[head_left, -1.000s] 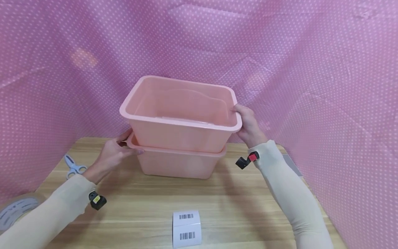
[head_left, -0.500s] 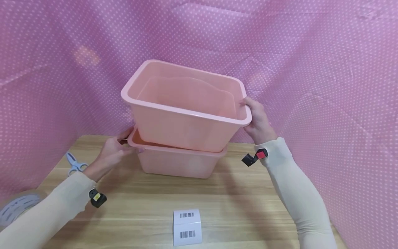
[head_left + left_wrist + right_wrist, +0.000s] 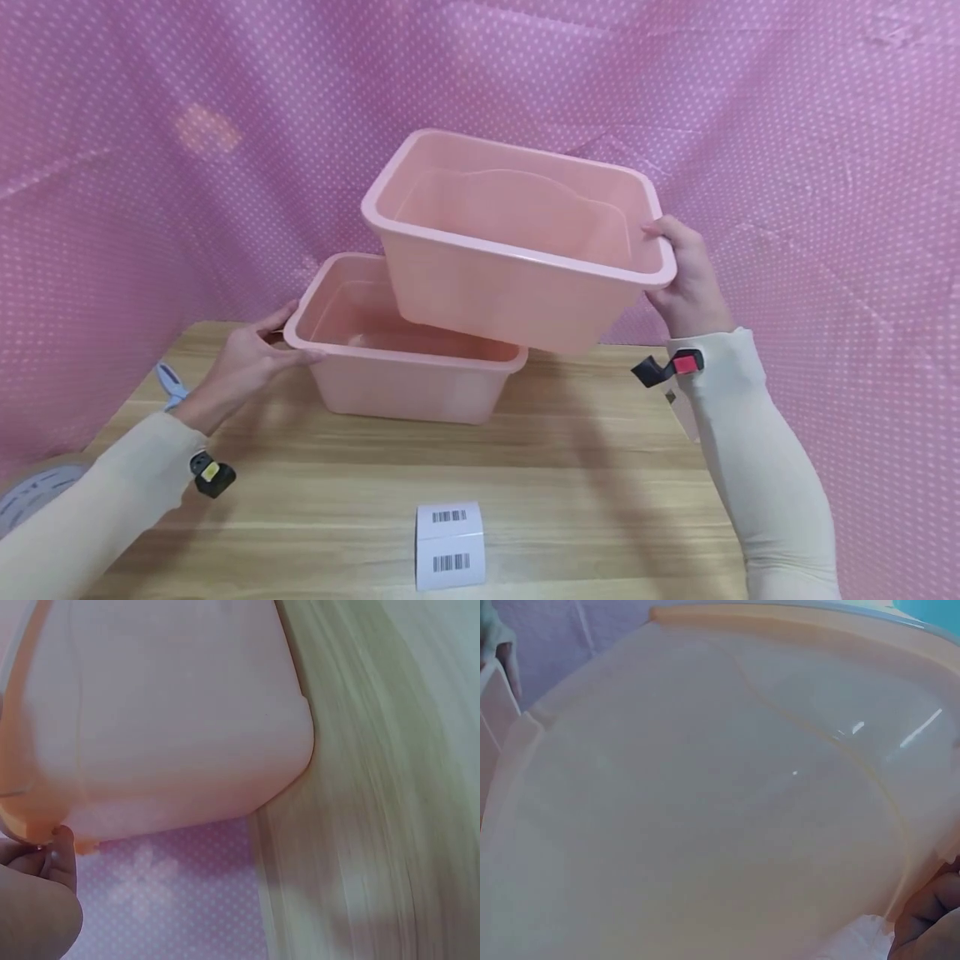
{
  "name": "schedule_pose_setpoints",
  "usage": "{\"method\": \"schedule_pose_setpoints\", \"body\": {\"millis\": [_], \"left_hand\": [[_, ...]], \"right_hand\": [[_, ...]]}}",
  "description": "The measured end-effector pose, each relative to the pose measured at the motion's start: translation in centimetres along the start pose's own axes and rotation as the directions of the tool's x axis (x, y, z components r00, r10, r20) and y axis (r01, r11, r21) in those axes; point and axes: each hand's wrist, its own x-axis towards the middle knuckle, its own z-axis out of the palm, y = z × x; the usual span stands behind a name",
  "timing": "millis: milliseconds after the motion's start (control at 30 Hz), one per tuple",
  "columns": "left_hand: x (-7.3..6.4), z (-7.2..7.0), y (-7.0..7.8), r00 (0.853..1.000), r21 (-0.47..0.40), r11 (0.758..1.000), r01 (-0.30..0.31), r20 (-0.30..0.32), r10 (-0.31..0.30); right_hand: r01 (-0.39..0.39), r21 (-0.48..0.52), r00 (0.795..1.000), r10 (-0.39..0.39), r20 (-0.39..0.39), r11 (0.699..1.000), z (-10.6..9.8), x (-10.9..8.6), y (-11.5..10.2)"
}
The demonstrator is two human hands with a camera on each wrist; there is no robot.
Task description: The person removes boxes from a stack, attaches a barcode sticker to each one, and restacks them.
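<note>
Two pink plastic bins show in the head view. The upper bin (image 3: 510, 287) is raised and tilted, its left end above the right part of the lower bin (image 3: 405, 387). My right hand (image 3: 690, 279) grips the upper bin by its right rim, thumb inside. At the left rim of the lower bin, which stands on the table, my left hand (image 3: 243, 362) pinches the edge. The left wrist view has the lower bin's wall (image 3: 172, 712) up close, with the fingers at its rim. Most of the right wrist view is filled by the upper bin's wall (image 3: 705, 787).
On the wooden table (image 3: 330, 508) a strip of barcode labels (image 3: 450, 546) lies near the front. Blue scissors (image 3: 171, 383) and a tape roll (image 3: 37, 496) are partly behind the left arm. Behind the right wrist lies a flat card (image 3: 681, 408). Pink dotted cloth (image 3: 480, 67) surrounds the table.
The upper bin has risen out of the lower bin and moved right with my right hand. The lower bin and my left hand have shifted slightly left.
</note>
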Motion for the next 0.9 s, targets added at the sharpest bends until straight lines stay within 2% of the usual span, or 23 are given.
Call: {"method": "schedule_pose_setpoints", "body": {"millis": [100, 233, 400, 600, 733, 900], "left_hand": [[0.2, -0.7, -0.4, 1.0, 0.002, 1.0, 0.002, -0.002, -0.002], [0.4, -1.8, -1.0, 0.999, 0.023, 0.999, 0.035, 0.001, -0.035], [0.7, -2.9, -1.5, 0.997, 0.069, 0.995, 0.074, 0.006, -0.075], [0.9, -3.8, -1.6, 0.999, 0.07, 0.996, 0.047, 0.0, -0.047], [1.0, -4.3, -1.7, 0.998, 0.061, 0.997, 0.057, -0.004, -0.056], [1.0, -5.1, -2.0, 0.998, 0.101, 0.993, 0.065, -0.024, -0.063]], "right_hand": [[-0.015, 0.018, 0.999, 0.015, -0.041, 1.0, -0.8, -0.2, -0.6], [-0.055, 0.031, 0.996, 0.057, -0.063, 0.998, -2.0, -0.4, -1.2], [-0.077, 0.002, 0.995, 0.077, -0.06, 0.997, -3.5, -0.5, -1.6], [-0.058, 0.013, 0.998, 0.058, -0.036, 0.998, -5.8, -0.7, -2.3], [-0.057, 0.02, 0.998, 0.057, -0.036, 0.998, -7.4, -1.1, -2.9], [-0.05, 0.055, 0.998, 0.053, -0.044, 0.997, -9.0, -1.6, -3.3]]}}
